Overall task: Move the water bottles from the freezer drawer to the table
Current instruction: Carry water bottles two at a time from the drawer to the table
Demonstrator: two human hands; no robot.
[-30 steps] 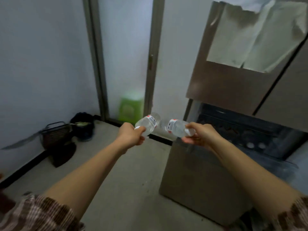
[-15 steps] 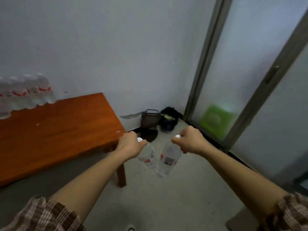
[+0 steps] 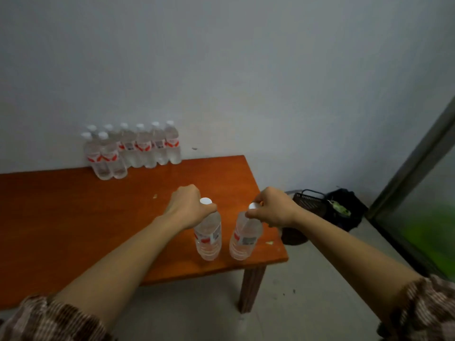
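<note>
My left hand (image 3: 188, 205) grips the neck of a clear water bottle (image 3: 208, 236) with a white cap and red label. My right hand (image 3: 273, 207) grips the neck of a second such bottle (image 3: 243, 238). Both bottles hang upright, side by side, over the right front part of the orange-brown wooden table (image 3: 73, 217); whether their bases touch the top I cannot tell. Several matching bottles (image 3: 133, 148) stand in rows at the table's back edge against the wall. The freezer drawer is out of view.
A grey wall runs behind the table. On the floor to the right of the table sit a dark mesh basket (image 3: 309, 201) and a black bag (image 3: 344, 207). A frosted glass door with a metal frame (image 3: 418, 173) stands at the far right.
The view has swung left from the open freezer drawer to the table. Both hands carried their bottles over, turning them upright above the table's right front corner.
</note>
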